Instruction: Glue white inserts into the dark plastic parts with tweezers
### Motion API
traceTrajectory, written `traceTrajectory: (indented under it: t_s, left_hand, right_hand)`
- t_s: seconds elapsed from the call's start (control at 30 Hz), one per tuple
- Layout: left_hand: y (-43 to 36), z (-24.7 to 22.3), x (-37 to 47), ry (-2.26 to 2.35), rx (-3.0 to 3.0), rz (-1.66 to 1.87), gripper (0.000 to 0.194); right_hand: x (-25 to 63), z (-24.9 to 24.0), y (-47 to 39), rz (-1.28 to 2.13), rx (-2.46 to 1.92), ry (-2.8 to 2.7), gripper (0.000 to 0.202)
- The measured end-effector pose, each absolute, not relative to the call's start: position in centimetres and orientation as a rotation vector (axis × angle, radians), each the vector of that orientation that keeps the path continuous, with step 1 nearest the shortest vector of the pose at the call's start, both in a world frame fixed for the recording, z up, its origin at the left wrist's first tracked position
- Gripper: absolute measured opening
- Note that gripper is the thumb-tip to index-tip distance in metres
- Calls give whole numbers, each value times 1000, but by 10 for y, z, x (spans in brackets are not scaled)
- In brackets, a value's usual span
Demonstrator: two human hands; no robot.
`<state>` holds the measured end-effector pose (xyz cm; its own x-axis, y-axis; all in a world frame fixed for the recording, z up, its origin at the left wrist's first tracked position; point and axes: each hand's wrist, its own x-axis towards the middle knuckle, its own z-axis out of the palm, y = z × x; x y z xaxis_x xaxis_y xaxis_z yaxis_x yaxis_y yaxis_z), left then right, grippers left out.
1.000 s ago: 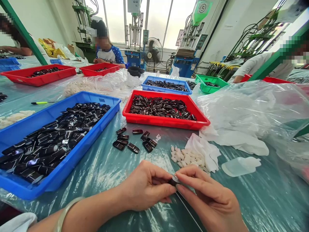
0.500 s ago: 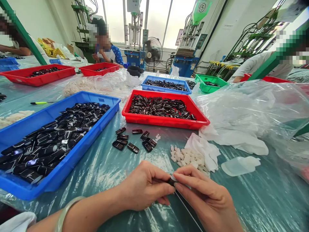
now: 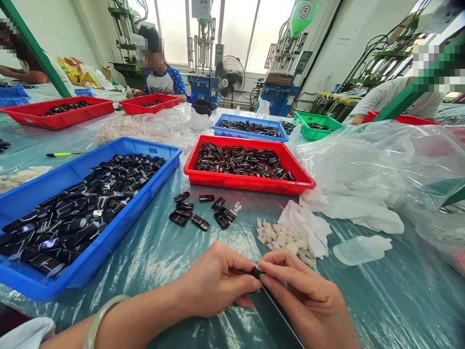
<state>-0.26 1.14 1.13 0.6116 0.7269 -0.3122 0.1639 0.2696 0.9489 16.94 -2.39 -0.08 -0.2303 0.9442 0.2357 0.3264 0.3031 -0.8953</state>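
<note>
Between both hands is a small black plastic piece (image 3: pixel 257 272), mostly covered by fingertips. My left hand (image 3: pixel 214 281) pinches its left end with thumb and fingers. My right hand (image 3: pixel 308 295) closes thumb and forefinger on its other end, where a whitish bit shows at the fingertips. Beyond the hands lie several loose black pieces (image 3: pixel 200 222) with pale markings. Small off-white pieces (image 3: pixel 279 236) are heaped beside a crumpled white cloth (image 3: pixel 305 220). A translucent bottle (image 3: pixel 361 250) lies on its side farther right.
A blue tray (image 3: pixel 160 179) of black pieces stands at left, a red tray (image 3: pixel 250 182) of them ahead. Clear plastic bags (image 3: pixel 392 160) bulge at right. A plastic sheet (image 3: pixel 152 271) covers the table. Other people (image 3: pixel 165 82) sit across and at the sides.
My hands shift very slightly left, still pinching the black piece. Across the table, a person's raised hands have come down towards the table.
</note>
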Motion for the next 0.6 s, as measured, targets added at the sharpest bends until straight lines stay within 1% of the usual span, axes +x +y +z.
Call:
traceTrajectory:
  t_s: [0.2,0.37,0.47,0.6]
  left_hand:
    - [11,6,-3,882,1274,459,20]
    - [12,4,-2,882,1116,418,18]
    - [14,9,-1,865,999,431,21]
    - [16,14,0,848,927,446,27]
  right_hand:
    - [168,-4,-22,879,-1115,-1773,34]
    - [170,-6,-18,894,-1035,-1801,33]
    - [172,-6,-17,917,-1032,-1793,33]
    - [174,-7,-19,926,-1080,-1776,40]
